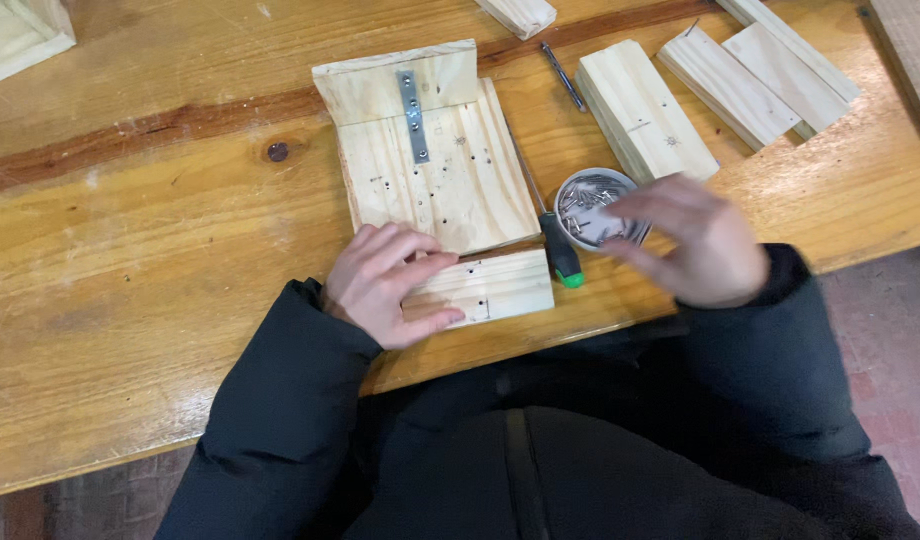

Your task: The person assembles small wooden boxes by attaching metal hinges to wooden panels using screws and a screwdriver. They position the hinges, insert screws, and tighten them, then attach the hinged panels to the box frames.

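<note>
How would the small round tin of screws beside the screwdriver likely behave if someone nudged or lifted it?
The round tin looks low and wide with a flat base, so it would probably slide on the wooden table rather than tip. It appears packed with metal screws, so likely heavy for its size. It is open-topped, so tilting it would probably spill them. The right hand hovers over it, blurred.

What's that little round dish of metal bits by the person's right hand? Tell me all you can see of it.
The round dish is small, shallow and pale-rimmed, holding a heap of short grey metal pieces, likely screws or nails. It sits upright on the wooden table, beside a green-tipped screwdriver and a pine block. The blurred right hand reaches over it, fingertips covering its near edge.
</note>
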